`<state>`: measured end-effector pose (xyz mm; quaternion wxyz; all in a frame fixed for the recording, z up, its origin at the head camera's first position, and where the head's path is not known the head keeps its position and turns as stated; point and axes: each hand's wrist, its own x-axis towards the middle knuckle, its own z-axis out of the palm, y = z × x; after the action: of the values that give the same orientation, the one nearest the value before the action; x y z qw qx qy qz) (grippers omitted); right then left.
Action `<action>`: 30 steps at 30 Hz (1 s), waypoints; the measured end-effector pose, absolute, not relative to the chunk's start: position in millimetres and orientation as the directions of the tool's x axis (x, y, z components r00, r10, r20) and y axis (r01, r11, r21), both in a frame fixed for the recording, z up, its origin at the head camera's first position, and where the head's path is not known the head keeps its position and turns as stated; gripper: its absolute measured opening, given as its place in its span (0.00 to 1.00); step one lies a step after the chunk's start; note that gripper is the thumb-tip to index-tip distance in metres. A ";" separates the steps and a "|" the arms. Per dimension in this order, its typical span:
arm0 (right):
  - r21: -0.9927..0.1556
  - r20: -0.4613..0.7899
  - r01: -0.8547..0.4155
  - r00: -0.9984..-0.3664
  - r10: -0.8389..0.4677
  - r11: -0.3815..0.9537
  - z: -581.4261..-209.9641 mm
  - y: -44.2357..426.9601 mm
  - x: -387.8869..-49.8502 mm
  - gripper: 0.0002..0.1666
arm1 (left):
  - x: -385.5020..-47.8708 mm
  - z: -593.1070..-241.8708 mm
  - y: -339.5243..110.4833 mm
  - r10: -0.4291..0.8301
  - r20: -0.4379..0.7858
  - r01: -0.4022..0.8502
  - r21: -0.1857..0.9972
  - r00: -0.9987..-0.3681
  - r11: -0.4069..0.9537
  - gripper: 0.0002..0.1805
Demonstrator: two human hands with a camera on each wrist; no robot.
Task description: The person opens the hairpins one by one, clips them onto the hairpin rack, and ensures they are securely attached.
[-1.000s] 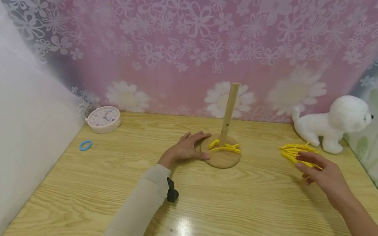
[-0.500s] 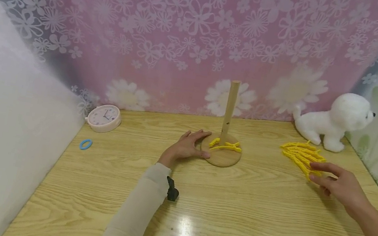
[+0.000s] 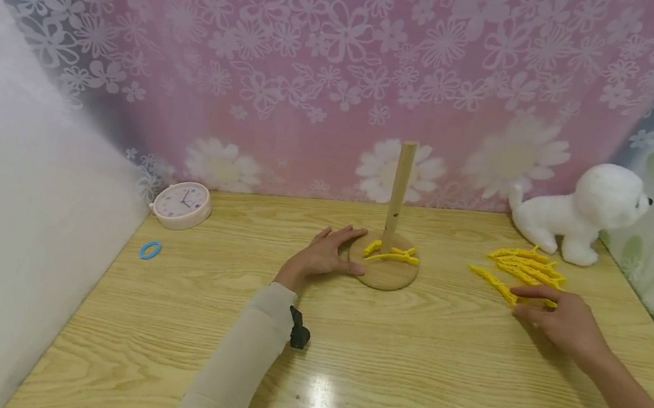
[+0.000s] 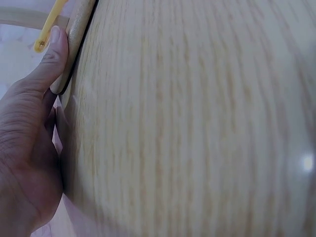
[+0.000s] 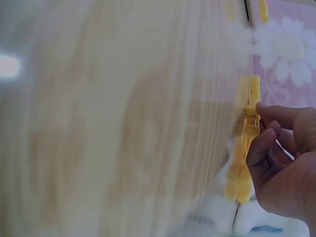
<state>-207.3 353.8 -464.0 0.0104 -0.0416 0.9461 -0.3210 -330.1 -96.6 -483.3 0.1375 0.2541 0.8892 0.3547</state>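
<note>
My left hand [image 3: 322,254] holds the left rim of a round wooden base [image 3: 389,278], from which an upright wooden dowel [image 3: 400,187] rises. In the left wrist view, the thumb lies on top of the base's edge. Yellow branch-like plastic pieces [image 3: 393,257] sit on the base around the dowel's foot. To the right, my right hand [image 3: 567,328] pinches the near end of one yellow branch-like piece [image 3: 489,281] between thumb and forefinger. The right wrist view shows this piece [image 5: 252,89] close up, low over the table. Several similar yellow pieces [image 3: 526,263] lie fanned behind the hand.
A white toy dog [image 3: 576,211] sits at the back right corner. At the left are a pale pink clock [image 3: 182,206] and a blue ring [image 3: 150,249]. Flowered pink cloth [image 3: 319,89] hangs behind the wooden table [image 3: 401,387].
My right hand drew back right, then came left again with one yellow piece, which now lies apart from the rest of the fan. The left hand has stayed on the base.
</note>
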 end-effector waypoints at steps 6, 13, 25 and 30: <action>-0.654 0.029 -0.124 -0.990 -0.139 0.746 -466.3 346.6 -210.2 0.32 | -333.6 -487.0 -96.8 0.554 -0.063 0.364 0.692 -0.830 0.624 0.51; -0.619 0.013 -0.096 -0.994 -0.112 0.780 -470.2 345.6 -213.1 0.39 | -336.1 -487.6 -97.7 0.552 -0.055 0.371 0.684 -0.832 0.628 0.51; -0.772 0.044 -0.016 -0.999 0.029 0.636 -460.9 323.8 -212.1 0.30 | -333.6 -486.3 -97.2 0.554 -0.063 0.361 0.697 -0.830 0.620 0.50; -0.847 0.087 -0.077 -0.996 -0.005 0.526 -453.7 309.8 -220.3 0.23 | -333.0 -486.5 -98.6 0.557 -0.064 0.355 0.709 -0.828 0.609 0.50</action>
<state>-220.3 309.8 -453.7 -0.0368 -0.0233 0.8726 -0.4865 -333.0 -98.6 -486.5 0.1408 0.2573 0.8858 0.3596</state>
